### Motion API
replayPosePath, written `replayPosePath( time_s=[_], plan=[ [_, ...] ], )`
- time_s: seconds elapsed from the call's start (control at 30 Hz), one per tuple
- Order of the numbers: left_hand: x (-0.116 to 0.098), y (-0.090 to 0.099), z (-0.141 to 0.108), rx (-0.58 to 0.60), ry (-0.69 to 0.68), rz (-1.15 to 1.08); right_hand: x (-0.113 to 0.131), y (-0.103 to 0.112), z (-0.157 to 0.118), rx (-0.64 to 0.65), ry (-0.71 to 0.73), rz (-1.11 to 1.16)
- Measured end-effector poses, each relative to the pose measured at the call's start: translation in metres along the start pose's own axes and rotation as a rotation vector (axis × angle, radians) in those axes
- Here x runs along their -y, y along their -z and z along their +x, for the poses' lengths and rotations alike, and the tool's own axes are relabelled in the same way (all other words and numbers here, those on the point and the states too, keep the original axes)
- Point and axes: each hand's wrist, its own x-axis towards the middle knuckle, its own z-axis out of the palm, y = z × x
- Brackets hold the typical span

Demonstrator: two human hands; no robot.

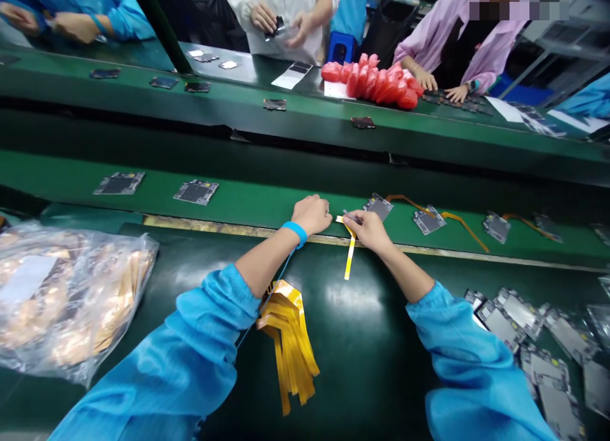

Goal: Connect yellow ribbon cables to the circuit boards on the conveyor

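Above the front edge of the green belt, my left hand [312, 214] is closed, its fingers curled and mostly turned away. Whatever it may hold is hidden. A blue wrist strap [296, 232] with a cord circles that wrist. Just to its right, my right hand [370, 229] pinches a yellow flat flex cable [349, 257], whose tail hangs down over the belt's edge. A small grey piece shows at those fingertips, too small to name. Behind the right hand lies a circuit board [379, 206] with an orange flex cable attached. A fanned stack of flex cables [288, 339] rests below my left forearm.
A clear plastic bag [71, 301] of copper-coloured cables lies at left. Loose circuit boards [548, 371] are piled at right. More boards [196, 191] sit along the belt [257, 199]. Across the line, co-workers work near red bundles [376, 82].
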Motion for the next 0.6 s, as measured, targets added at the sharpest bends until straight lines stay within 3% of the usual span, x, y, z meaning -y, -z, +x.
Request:
replayPosePath(
  time_s=[0.3,0.6],
  plan=[
    [0.03,-0.012,-0.024,-0.167,-0.324,-0.021,0.019,-0.002,0.013,-0.03,-0.166,-0.239],
    [0.023,-0.017,-0.031,-0.152,-0.391,0.051,0.018,0.006,0.01,-0.022,-0.192,-0.272]
  ],
)
